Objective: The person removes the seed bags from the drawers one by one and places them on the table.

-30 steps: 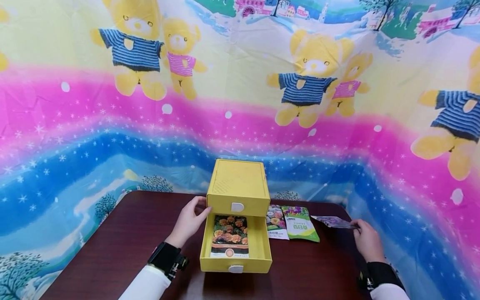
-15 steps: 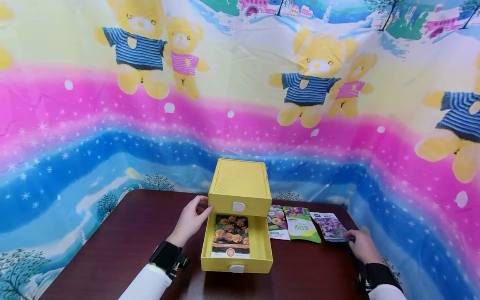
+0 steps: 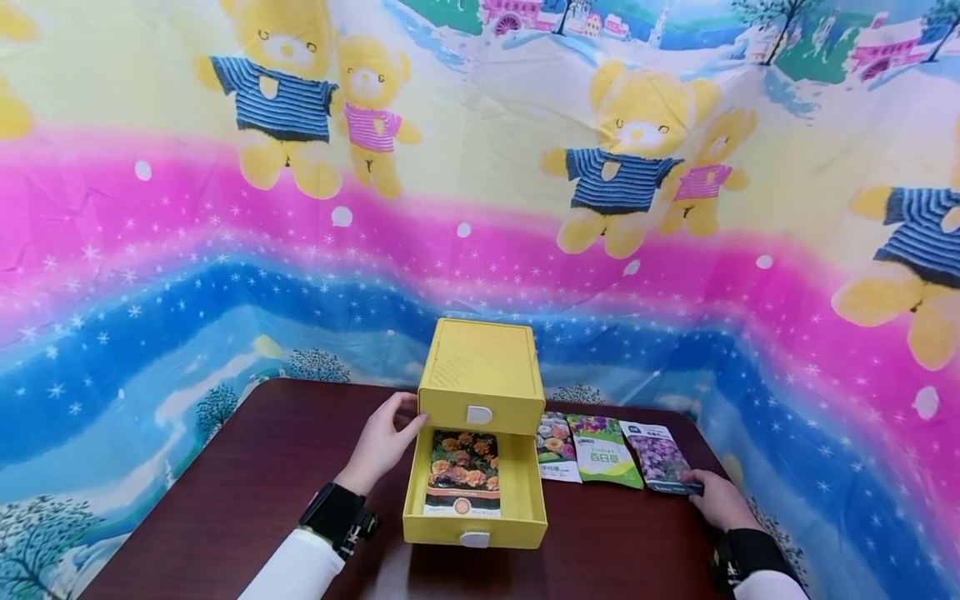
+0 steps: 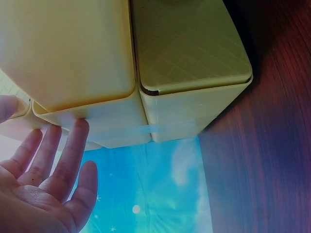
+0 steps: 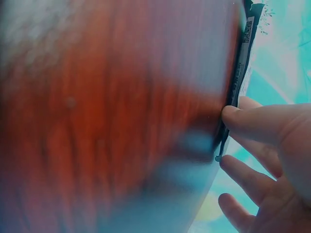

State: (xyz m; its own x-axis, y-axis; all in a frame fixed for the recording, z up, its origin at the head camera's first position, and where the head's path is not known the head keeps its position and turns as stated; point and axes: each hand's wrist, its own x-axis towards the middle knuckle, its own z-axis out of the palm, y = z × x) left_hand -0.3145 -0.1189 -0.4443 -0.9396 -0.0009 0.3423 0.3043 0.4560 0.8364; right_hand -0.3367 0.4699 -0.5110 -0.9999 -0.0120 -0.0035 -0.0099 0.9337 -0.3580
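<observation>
A small yellow two-drawer box [image 3: 480, 358] stands on the table, its lower drawer [image 3: 521, 492] pulled out. Inside that drawer lies a seed packet with orange flowers [image 3: 463, 471]. My left hand [image 3: 382, 442] touches the box's left front corner. Its straight fingertips meet the box's side in the left wrist view, thumb toward the front. At the right, my right hand [image 3: 720, 498] pinches the near corner of a seed packet with purple flowers [image 3: 656, 454] between thumb and fingers. In the right wrist view this packet [image 5: 239, 73] shows edge-on, close over the table.
Between the box and the purple packet lie a green-and-white zinnia seed packet [image 3: 607, 454] and a packet with mixed-coloured flowers [image 3: 557, 450], partly hidden by the box. A bear-print cloth [image 3: 480, 275] hangs behind the dark wooden table [image 3: 277, 467].
My right hand has moved left and toward me, lowering the purple-flower packet flat beside the zinnia packet; it was tilted nearly edge-on before. The left hand stays at the box.
</observation>
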